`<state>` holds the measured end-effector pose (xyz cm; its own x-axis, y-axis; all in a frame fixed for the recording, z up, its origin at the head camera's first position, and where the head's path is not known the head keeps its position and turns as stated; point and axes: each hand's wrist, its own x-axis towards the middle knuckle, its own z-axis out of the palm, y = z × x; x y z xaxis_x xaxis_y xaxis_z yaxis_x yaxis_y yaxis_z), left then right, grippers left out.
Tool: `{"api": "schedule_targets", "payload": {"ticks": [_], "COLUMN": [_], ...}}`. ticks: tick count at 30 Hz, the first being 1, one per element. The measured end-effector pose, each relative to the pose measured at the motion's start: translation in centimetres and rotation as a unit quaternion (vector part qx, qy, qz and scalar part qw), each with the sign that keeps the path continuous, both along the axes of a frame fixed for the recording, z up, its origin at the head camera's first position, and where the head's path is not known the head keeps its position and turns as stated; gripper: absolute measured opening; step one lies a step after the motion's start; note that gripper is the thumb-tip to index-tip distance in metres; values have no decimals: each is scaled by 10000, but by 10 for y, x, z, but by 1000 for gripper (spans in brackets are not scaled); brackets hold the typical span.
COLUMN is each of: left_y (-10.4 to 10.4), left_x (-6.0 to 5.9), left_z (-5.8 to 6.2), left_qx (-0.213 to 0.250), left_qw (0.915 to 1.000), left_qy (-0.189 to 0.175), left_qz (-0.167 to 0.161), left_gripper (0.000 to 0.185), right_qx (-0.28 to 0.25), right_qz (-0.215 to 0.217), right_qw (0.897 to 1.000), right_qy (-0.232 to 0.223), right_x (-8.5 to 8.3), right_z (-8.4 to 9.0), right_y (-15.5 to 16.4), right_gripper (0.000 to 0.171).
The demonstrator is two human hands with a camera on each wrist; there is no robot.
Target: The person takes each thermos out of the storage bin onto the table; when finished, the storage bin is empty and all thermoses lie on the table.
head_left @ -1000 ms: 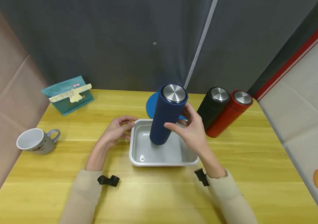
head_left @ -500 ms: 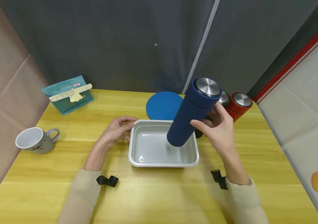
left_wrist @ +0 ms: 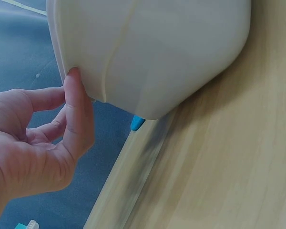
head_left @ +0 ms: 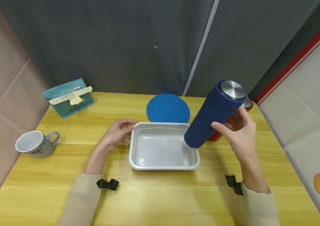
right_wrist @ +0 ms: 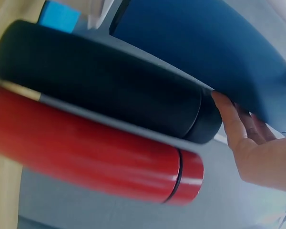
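Note:
My right hand point(head_left: 241, 135) grips a blue vacuum flask point(head_left: 209, 117) with a steel-topped lid, thumb on the near side. The flask leans to the right, its base over the right edge of a pale grey rectangular tray point(head_left: 164, 169). At the tray's back left corner, my left hand point(head_left: 116, 135) pinches the rim. The left wrist view shows these fingertips on the outer wall of the tray point(left_wrist: 157, 57). Behind my right hand stand a black flask point(right_wrist: 100, 78) and a red flask point(right_wrist: 100, 152), side by side. The blue flask hides the black one in the head view.
A round blue mat point(head_left: 168, 108) lies behind the tray. To the left are a grey mug point(head_left: 39, 146) and a teal pouch with a cream clip point(head_left: 73, 97). A dark curtain point(head_left: 106, 47) hangs along the back edge of the wooden table point(head_left: 154, 197).
My right hand has carried the blue flask rightward from above the tray's middle to its right edge, and it leans more. My left hand has stayed at the tray's corner.

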<state>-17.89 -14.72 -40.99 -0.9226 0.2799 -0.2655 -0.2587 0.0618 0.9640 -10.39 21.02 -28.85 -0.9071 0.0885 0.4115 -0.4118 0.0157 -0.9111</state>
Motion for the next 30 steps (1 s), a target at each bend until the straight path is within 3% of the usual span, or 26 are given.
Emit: {"api": "schedule_targets", "payload": {"ticks": [7,22,30], "left_y": [1,-2,-2], "left_x": [-1,0,0], "left_z": [-1,-5,-4], "left_qx": [8,54,64], "left_qw": [10000,10000,10000], "left_qy": [37,46,28], "left_qz": [-45,-68,-33], "left_gripper": [32,33,30], "right_qx": [-136,122,209], "right_qz": [64,-55,-390], "right_qw": [9997,9998,9990], "right_qy": [202,155,-115], "right_x": [5,13,20], "right_z": [-8,-31,-43], "right_y": [28,72,94], "right_gripper": [70,75,72]}}
